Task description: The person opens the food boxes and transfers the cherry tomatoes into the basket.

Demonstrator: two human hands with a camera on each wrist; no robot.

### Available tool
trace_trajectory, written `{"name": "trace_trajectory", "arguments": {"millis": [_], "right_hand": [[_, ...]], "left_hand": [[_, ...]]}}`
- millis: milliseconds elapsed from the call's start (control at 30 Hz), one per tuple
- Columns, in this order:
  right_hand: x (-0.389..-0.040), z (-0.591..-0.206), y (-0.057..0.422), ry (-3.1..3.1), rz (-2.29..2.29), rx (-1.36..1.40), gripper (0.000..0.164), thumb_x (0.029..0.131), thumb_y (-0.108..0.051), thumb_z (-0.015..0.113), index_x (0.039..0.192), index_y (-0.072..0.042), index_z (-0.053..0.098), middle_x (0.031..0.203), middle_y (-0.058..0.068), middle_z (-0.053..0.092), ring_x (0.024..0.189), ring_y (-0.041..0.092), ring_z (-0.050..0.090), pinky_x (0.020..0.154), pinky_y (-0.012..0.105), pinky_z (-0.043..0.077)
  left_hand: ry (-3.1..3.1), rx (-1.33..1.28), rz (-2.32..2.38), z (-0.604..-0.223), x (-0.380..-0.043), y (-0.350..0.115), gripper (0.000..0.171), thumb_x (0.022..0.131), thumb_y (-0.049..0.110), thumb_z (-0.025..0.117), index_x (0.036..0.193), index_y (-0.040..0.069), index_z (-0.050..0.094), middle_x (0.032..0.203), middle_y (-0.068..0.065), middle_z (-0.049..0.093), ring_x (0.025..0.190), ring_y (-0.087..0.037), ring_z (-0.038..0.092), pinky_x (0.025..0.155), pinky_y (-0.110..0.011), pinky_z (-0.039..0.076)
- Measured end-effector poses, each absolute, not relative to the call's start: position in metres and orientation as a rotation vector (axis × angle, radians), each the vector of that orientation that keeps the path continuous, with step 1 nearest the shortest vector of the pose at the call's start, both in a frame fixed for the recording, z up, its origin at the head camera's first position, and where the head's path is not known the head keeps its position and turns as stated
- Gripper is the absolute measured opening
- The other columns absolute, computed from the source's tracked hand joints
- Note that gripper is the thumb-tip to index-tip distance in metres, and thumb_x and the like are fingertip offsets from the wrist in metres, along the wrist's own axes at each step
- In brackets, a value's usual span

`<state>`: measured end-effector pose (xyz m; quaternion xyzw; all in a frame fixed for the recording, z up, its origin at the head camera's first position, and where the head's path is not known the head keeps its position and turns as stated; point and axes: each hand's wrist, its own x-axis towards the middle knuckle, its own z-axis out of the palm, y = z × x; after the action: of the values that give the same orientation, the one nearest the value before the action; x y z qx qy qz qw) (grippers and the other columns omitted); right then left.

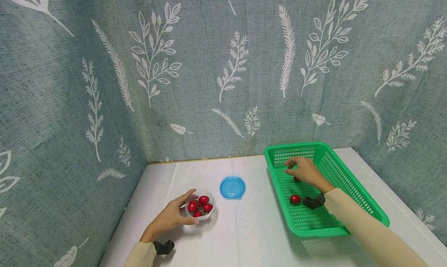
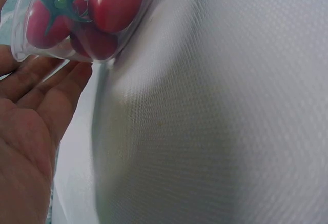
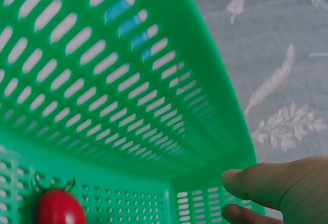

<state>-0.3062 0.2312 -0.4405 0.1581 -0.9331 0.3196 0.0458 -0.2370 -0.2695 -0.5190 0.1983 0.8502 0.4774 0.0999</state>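
Observation:
A small clear plastic cup with several cherry tomatoes in it stands on the table at left. My left hand grips its side, thumb and fingers curved round the wall. In the left wrist view the fingers are against the cup, and a green stem star tops one tomato. My right hand hovers inside the green basket, over a cherry tomato that it partly covers. Another tomato lies nearer me on the basket floor. The right wrist view has thumb and finger apart, with nothing visible between them.
A blue lid lies flat on the white-covered table, between cup and basket. Patterned grey-blue cloth hangs behind and along both sides. The basket's raised perforated walls surround my right hand.

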Motion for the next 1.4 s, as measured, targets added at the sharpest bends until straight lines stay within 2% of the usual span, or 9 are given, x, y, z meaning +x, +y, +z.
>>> {"name": "trace_trajectory", "arguments": {"millis": [200, 467, 800, 1000, 1400], "right_hand": [[-0.304, -0.436, 0.220, -2.803, 0.976, 0.575, 0.025, 0.096, -0.014, 0.074, 0.117, -0.001, 0.074, 0.105, 0.012, 0.073, 0.083, 0.026, 0.068, 0.071, 0.044, 0.056], [-0.300, -0.425, 0.198, -2.766, 0.990, 0.632, 0.024, 0.094, -0.015, 0.076, 0.115, -0.005, 0.075, 0.104, 0.010, 0.074, 0.093, 0.028, 0.068, 0.075, 0.044, 0.055], [-0.292, -0.414, 0.168, -2.755, 1.041, 0.699, 0.019, 0.094, -0.017, 0.076, 0.112, -0.012, 0.076, 0.098, 0.001, 0.072, 0.083, 0.017, 0.063, 0.069, 0.035, 0.054], [-0.286, -0.409, 0.149, -2.738, 1.062, 0.734, 0.018, 0.093, -0.017, 0.077, 0.111, -0.012, 0.076, 0.096, 0.000, 0.072, 0.075, 0.015, 0.061, 0.064, 0.033, 0.053], [-0.281, -0.408, 0.112, -2.747, 1.075, 0.821, 0.018, 0.093, -0.018, 0.078, 0.112, -0.015, 0.076, 0.096, -0.003, 0.072, 0.075, 0.012, 0.059, 0.064, 0.029, 0.052]], "left_hand": [[2.496, 0.586, 1.422, -0.518, -0.236, -0.269, 0.105, 0.077, 0.026, 0.093, 0.161, 0.007, 0.032, 0.151, -0.014, 0.051, 0.146, -0.041, 0.039, 0.110, -0.050, 0.044], [2.488, 0.576, 1.432, -0.517, -0.236, -0.269, 0.105, 0.078, 0.025, 0.093, 0.161, 0.007, 0.032, 0.151, -0.015, 0.051, 0.146, -0.042, 0.038, 0.109, -0.047, 0.045], [2.502, 0.587, 1.422, -0.518, -0.236, -0.270, 0.106, 0.076, 0.027, 0.094, 0.161, 0.007, 0.033, 0.151, -0.015, 0.051, 0.145, -0.041, 0.040, 0.109, -0.048, 0.045], [2.506, 0.576, 1.417, -0.516, -0.236, -0.269, 0.106, 0.077, 0.026, 0.094, 0.161, 0.007, 0.032, 0.151, -0.015, 0.051, 0.145, -0.042, 0.039, 0.109, -0.049, 0.045], [2.517, 0.584, 1.409, -0.515, -0.236, -0.268, 0.107, 0.077, 0.027, 0.094, 0.161, 0.005, 0.031, 0.150, -0.016, 0.051, 0.144, -0.044, 0.040, 0.108, -0.048, 0.046]]}}
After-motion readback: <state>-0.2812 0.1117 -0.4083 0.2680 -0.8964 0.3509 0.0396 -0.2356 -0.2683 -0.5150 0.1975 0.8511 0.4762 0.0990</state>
